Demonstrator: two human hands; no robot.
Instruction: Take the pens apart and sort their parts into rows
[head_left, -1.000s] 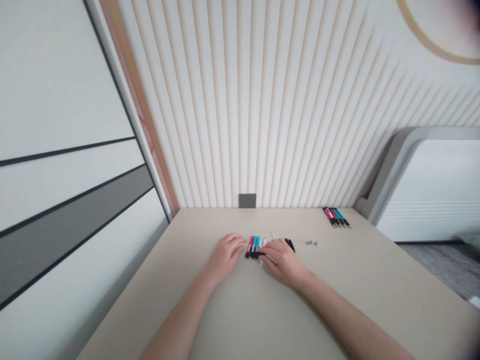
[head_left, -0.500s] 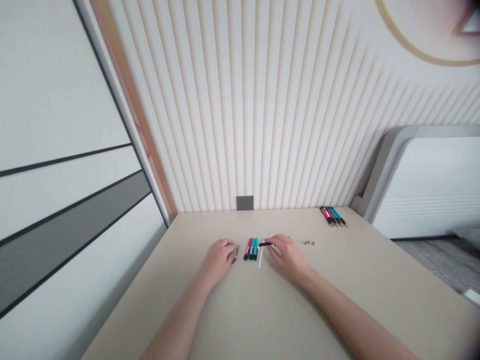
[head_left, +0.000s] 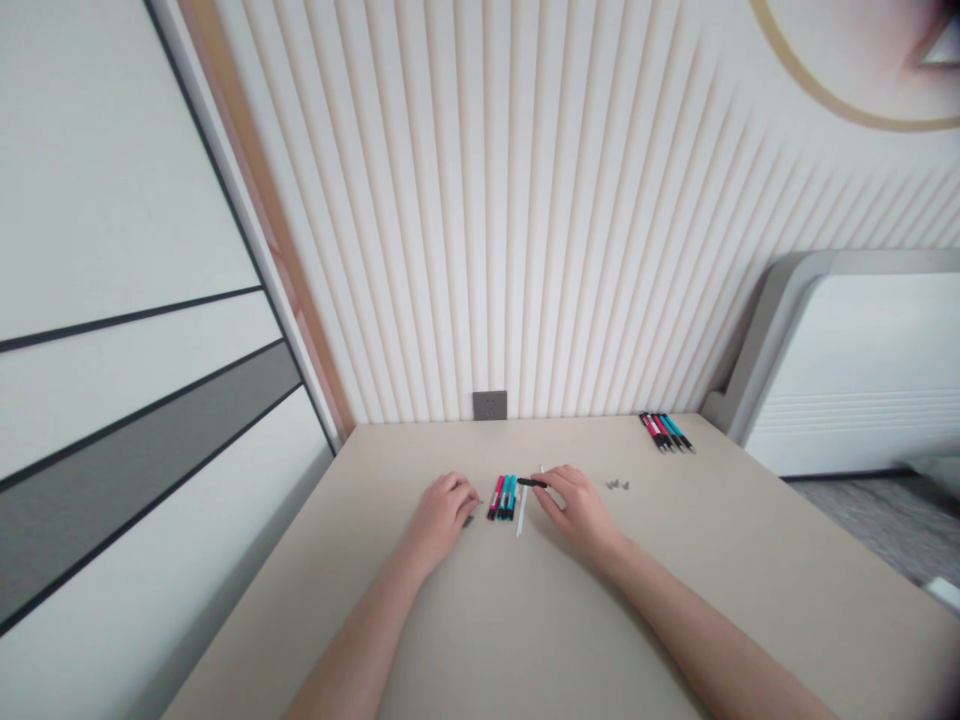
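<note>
My right hand (head_left: 574, 505) is closed, with a short black pen part (head_left: 533, 483) pinched between thumb and fingers just above the table. Beneath and beside it lie thin white pen refills (head_left: 521, 512), partly hidden by the fingers. To their left, a red pen barrel (head_left: 496, 498) and teal pen barrels (head_left: 508, 498) lie side by side. My left hand (head_left: 444, 510) rests on the table left of the barrels, fingertips together at a small thin piece (head_left: 480, 502) too small to make out. Small dark grey pieces (head_left: 469, 521) lie by its thumb.
Several small grey tips (head_left: 617, 485) lie right of my right hand. At the back right corner of the beige table (head_left: 480, 620) lies a row of red and teal pens (head_left: 667, 433). A ribbed wall with a dark socket (head_left: 490, 405) stands behind; a white cabinet (head_left: 135, 400) borders the left.
The black pen part in my right hand has tilted and risen slightly. My left fingers have shifted a little over the small pieces. The barrels and the far pens have stayed put.
</note>
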